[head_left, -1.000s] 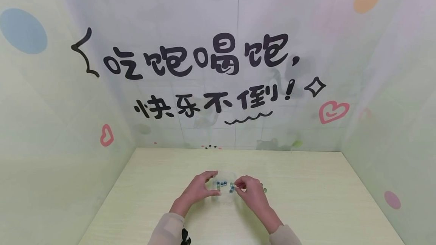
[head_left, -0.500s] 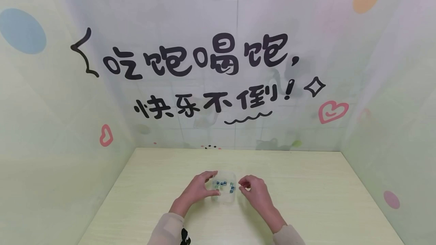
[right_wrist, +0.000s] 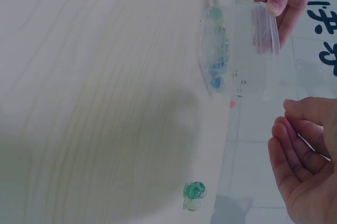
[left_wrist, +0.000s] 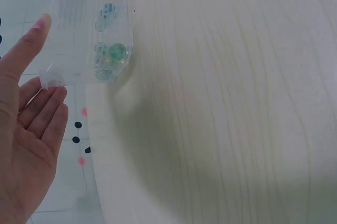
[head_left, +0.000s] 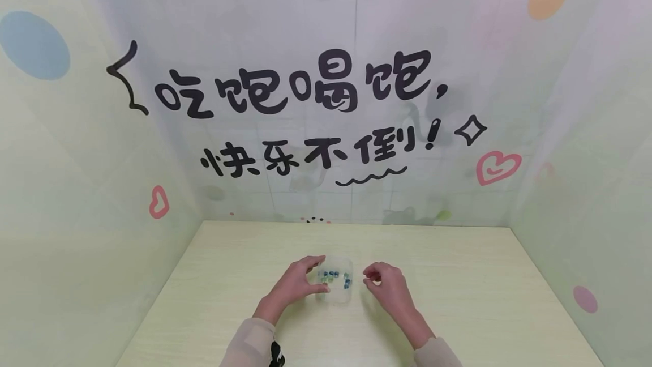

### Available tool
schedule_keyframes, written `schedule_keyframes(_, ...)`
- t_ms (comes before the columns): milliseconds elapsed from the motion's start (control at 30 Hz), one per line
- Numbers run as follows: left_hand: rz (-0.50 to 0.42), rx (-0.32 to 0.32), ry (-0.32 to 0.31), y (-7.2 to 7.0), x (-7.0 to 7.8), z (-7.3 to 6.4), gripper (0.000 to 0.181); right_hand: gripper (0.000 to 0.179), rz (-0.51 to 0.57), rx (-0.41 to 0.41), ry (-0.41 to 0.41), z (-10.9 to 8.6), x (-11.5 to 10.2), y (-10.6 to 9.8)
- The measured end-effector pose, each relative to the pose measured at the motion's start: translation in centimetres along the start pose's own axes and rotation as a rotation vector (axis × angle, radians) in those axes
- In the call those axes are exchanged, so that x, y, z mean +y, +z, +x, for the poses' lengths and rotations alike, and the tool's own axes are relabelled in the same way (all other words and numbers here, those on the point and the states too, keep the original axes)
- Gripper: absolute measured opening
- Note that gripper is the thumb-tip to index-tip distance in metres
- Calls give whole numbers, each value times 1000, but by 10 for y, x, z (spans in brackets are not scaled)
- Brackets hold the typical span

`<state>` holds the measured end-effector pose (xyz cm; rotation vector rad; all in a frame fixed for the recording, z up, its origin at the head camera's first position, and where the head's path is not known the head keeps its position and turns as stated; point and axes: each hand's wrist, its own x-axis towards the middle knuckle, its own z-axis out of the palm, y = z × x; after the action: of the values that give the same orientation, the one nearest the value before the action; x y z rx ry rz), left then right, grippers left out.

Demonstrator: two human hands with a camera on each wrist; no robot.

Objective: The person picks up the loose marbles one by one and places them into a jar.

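Note:
A small clear plastic box (head_left: 342, 297) stands on the table, with several blue and green glass marbles (head_left: 332, 274) on its bottom. My left hand (head_left: 295, 283) holds the box by its left side, thumb at the near edge and fingers at the far side. To the right of the box, apart from it, my right hand (head_left: 389, 287) hovers with loosely bent fingers. Nothing shows between its fingertips in the right wrist view. Below that hand, a green marble (right_wrist: 196, 190) and a paler marble (right_wrist: 192, 204) lie on the table; the head view hides them behind the hand.
The pale wood-grain table (head_left: 244, 254) is enclosed by printed cloth walls at the back and both sides. Its back wall (head_left: 285, 27) carries black lettering. A dark patterned item (head_left: 277, 354) shows by the left sleeve.
My right hand has drawn back to the right from the box, covering the loose marbles in the head view. Another green marble shows in the box's left part. My left hand stays put.

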<state>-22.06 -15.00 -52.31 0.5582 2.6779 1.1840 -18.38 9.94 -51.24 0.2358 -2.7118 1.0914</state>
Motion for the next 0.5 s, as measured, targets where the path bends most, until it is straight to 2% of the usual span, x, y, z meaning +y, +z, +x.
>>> schedule_keyframes(333, 4, 3, -10, 0, 1, 1, 77, 10, 12, 31, 8, -3, 10, -8)
schedule_keyframes(500, 1, 4, -3, 0, 1, 0, 77, 12, 36, 42, 39, -3, 20, -14)
